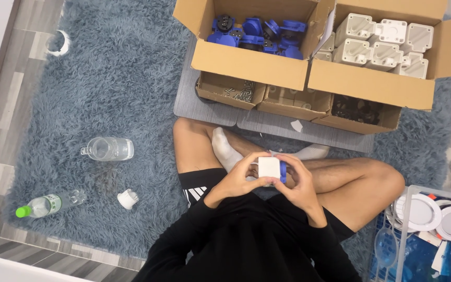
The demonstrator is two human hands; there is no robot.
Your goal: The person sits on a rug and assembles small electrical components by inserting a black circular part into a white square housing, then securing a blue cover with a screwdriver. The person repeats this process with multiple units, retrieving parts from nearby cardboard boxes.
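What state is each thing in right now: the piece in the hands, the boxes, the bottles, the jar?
White block with blue part: held between left hand and right hand, over the lap.
Box of blue parts: flaps open, filled.
Box of white housings: flaps open, filled.
Small screw box: open, screws inside.
Clear jar: lying on its side on the rug.
Green-capped bottle: lying down, capped.

A home floor: shaggy grey rug (131, 78), wood-look tiles (6, 104), cardboard parts boxes (251, 65).
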